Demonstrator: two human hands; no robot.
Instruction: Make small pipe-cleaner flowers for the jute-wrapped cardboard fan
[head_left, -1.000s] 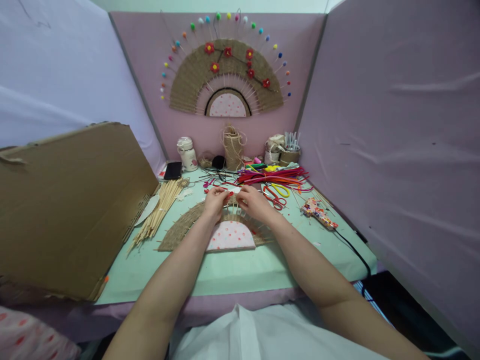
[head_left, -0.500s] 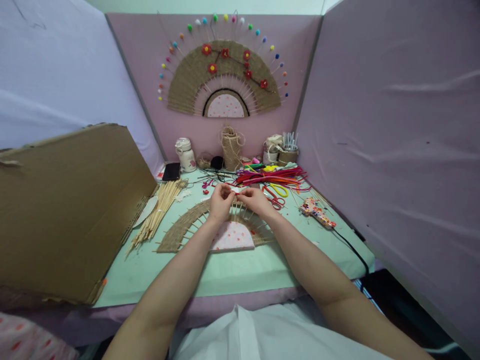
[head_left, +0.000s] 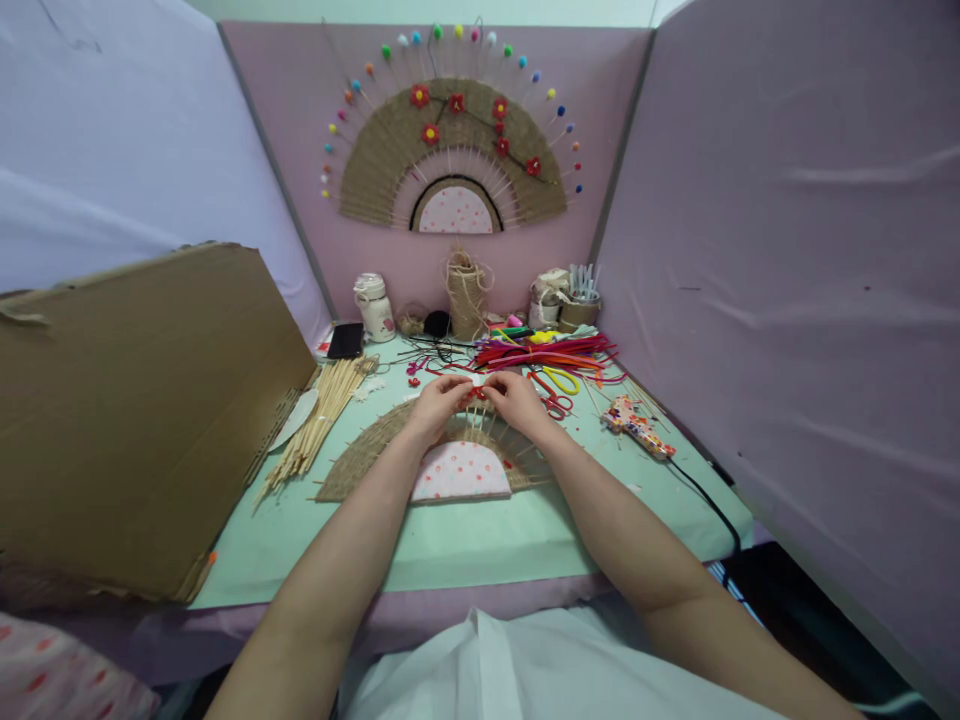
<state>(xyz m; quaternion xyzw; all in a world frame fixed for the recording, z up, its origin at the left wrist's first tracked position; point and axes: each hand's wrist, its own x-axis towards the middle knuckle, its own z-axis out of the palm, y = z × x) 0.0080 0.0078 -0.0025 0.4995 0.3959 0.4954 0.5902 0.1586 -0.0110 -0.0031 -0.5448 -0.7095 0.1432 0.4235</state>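
A half-round woven jute fan [head_left: 360,455] with a pink dotted centre [head_left: 461,472] lies flat on the mint green table [head_left: 465,545]. My left hand [head_left: 433,405] and my right hand [head_left: 517,400] meet over its top edge, fingers pinched together. Between the fingertips sits a small red piece [head_left: 475,395]; I cannot make out what it is. Thin sticks poke out from the fan under both hands.
A finished fan [head_left: 452,155] with red flowers hangs on the back wall. A large cardboard sheet [head_left: 142,400] leans at left, beside a bundle of wooden skewers [head_left: 322,410]. Pipe cleaners [head_left: 547,352], scissors [head_left: 551,388], a twine spool [head_left: 466,290], jars and a patterned tool [head_left: 637,425] lie behind and right.
Both hands have stayed at the fan's top edge, moving slightly closer together and lower. The small red piece now shows between the fingertips. The camera shifted a little.
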